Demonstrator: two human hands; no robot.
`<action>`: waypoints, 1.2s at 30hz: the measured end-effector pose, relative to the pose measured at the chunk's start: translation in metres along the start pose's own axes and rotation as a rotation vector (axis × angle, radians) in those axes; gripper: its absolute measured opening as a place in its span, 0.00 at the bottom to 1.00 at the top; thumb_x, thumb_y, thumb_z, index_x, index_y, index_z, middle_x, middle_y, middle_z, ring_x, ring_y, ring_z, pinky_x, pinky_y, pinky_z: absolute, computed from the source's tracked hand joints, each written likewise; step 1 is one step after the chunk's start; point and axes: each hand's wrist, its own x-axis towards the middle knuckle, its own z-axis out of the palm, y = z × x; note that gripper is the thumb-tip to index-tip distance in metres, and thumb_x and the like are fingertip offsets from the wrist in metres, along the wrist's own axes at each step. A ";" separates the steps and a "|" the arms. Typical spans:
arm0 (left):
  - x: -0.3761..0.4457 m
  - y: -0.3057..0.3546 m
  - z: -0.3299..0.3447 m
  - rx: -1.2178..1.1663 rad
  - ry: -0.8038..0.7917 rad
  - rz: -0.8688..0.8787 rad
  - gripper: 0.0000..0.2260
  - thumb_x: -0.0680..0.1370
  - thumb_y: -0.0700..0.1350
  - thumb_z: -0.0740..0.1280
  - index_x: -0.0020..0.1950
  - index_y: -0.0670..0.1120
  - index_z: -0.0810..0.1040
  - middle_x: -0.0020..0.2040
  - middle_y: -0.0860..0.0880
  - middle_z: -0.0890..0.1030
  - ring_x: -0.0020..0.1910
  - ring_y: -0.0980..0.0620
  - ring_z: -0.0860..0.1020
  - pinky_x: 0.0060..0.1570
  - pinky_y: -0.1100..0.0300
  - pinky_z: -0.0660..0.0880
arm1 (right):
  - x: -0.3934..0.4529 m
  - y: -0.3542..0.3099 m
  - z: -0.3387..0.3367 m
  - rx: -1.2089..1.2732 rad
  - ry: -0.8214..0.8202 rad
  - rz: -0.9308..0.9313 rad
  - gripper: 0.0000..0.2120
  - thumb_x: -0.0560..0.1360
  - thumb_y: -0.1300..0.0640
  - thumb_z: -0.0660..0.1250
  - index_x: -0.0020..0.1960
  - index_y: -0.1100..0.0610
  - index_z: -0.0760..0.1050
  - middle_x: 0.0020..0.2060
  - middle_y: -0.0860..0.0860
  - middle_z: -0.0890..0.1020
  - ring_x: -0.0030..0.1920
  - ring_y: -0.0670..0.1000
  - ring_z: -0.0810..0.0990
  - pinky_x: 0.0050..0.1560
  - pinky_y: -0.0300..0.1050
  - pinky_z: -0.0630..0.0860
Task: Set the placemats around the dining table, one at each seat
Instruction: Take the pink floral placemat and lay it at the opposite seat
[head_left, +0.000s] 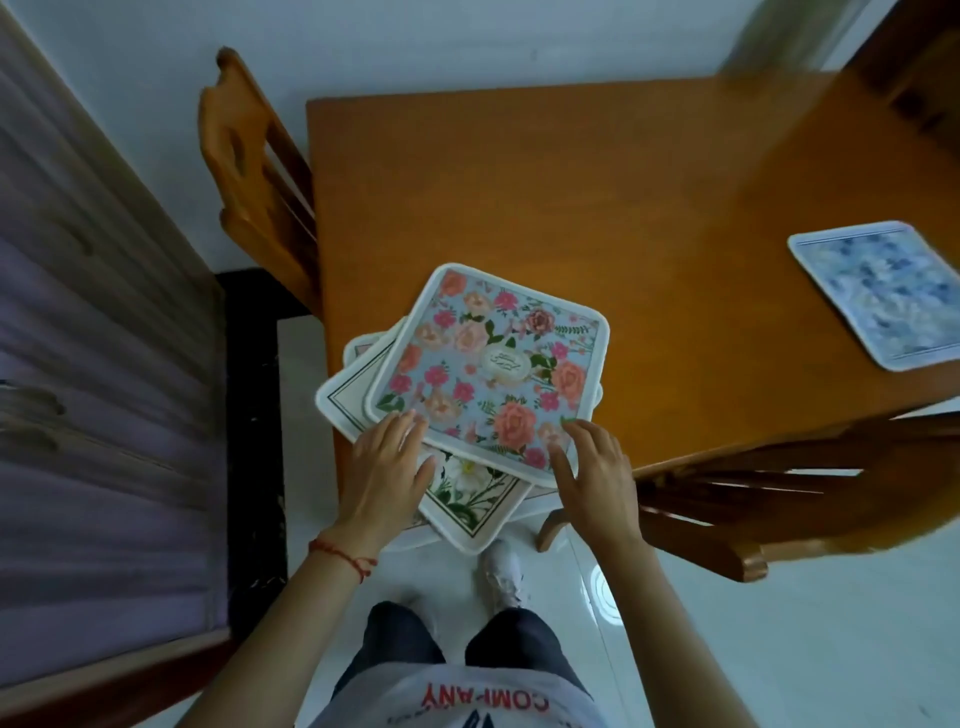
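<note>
A stack of placemats lies at the near left corner of the wooden dining table (597, 197), overhanging its edge. The top placemat (488, 364) has pink and orange roses on pale blue with a white border. Beneath it a white-flowered placemat (467, 493) sticks out toward me. My left hand (387, 473) lies on the stack's near left edge, fingers fairly straight on the top mat's corner. My right hand (592, 467) touches the top mat's near right corner with its fingertips. A blue-patterned placemat (878, 293) lies alone at the table's right side.
A wooden chair (260, 176) stands at the table's left side and another chair (779, 488) at the near right side. A third chair back (919, 62) shows at the far right. A wooden cabinet (93, 364) runs along the left. The floor is white tile.
</note>
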 end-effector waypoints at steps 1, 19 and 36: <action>0.004 0.001 0.001 -0.010 0.002 -0.011 0.23 0.76 0.52 0.53 0.59 0.39 0.76 0.56 0.41 0.80 0.56 0.42 0.78 0.55 0.47 0.75 | 0.005 0.003 0.001 -0.002 -0.008 0.003 0.19 0.77 0.49 0.60 0.62 0.60 0.71 0.61 0.56 0.75 0.61 0.57 0.72 0.59 0.52 0.70; 0.056 0.063 0.022 -0.693 0.268 -0.679 0.19 0.76 0.46 0.63 0.64 0.39 0.72 0.61 0.44 0.74 0.62 0.45 0.70 0.59 0.59 0.64 | 0.170 0.029 -0.009 0.099 -0.235 -0.265 0.18 0.77 0.53 0.62 0.64 0.58 0.70 0.62 0.55 0.74 0.60 0.57 0.74 0.51 0.51 0.75; 0.067 0.092 0.048 -1.212 0.581 -1.297 0.21 0.73 0.37 0.68 0.65 0.45 0.71 0.56 0.50 0.75 0.57 0.53 0.73 0.57 0.57 0.70 | 0.287 0.042 0.019 0.090 -0.377 -0.336 0.19 0.74 0.57 0.65 0.65 0.58 0.71 0.62 0.57 0.73 0.61 0.59 0.71 0.58 0.53 0.71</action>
